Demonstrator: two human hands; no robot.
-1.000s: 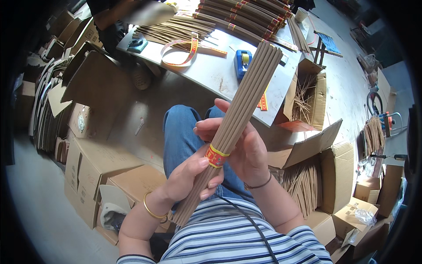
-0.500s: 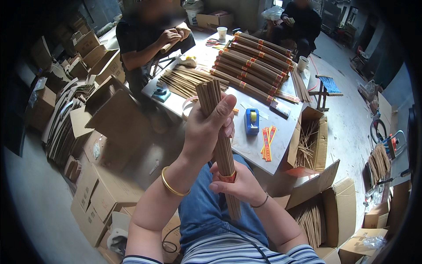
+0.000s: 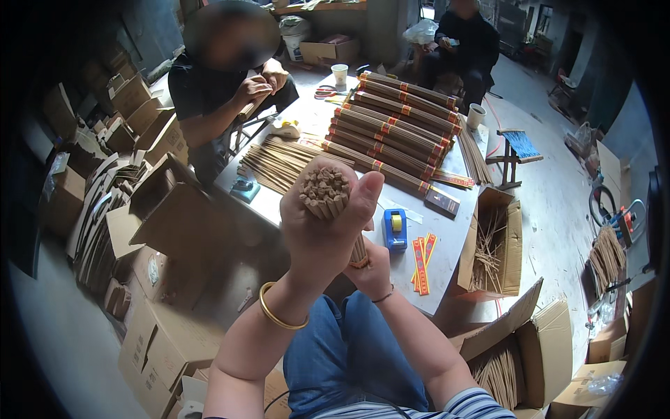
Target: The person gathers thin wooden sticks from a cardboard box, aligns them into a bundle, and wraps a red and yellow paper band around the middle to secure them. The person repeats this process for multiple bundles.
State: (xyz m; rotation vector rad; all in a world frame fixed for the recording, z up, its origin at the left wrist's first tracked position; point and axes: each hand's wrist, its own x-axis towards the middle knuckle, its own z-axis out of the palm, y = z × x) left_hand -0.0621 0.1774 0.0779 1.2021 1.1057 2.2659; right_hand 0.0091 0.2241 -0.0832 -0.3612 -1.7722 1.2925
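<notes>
Your left hand (image 3: 322,227) is fisted around the upper end of a bundle of brown sticks (image 3: 326,192), thumb up along its right side, gold bangle (image 3: 279,312) on that wrist. Your right hand (image 3: 372,269) sits lower and behind, grasping the bundle's bottom end; most of its fingers are hidden, so exact grip there is unclear.

The bundle is held up in front of you, above your lap and the near table edge. Its long axis runs nearly straight at the camera, so you see mainly the round stick tips end-on; the lower end angles down and slightly right toward your right hand.

Beyond the hands: a pale worktable (image 3: 447,237). On it, a blue tape dispenser (image 3: 395,229) just right of your hands, red-and-yellow label strips (image 3: 421,257) near the table's front edge, a loose fan of sticks (image 3: 276,162), and a stack of banded bundles (image 3: 398,133) lying with their long axes left-to-right, angled. Two paper cups (image 3: 340,73) at the far side.

A second person (image 3: 230,91) sits at the left of the table, hands together; a third (image 3: 464,42) sits at the far end.

Room: concrete floor, open cardboard boxes with sticks (image 3: 492,248) on your right, flattened and stacked cartons (image 3: 132,209) on your left.
</notes>
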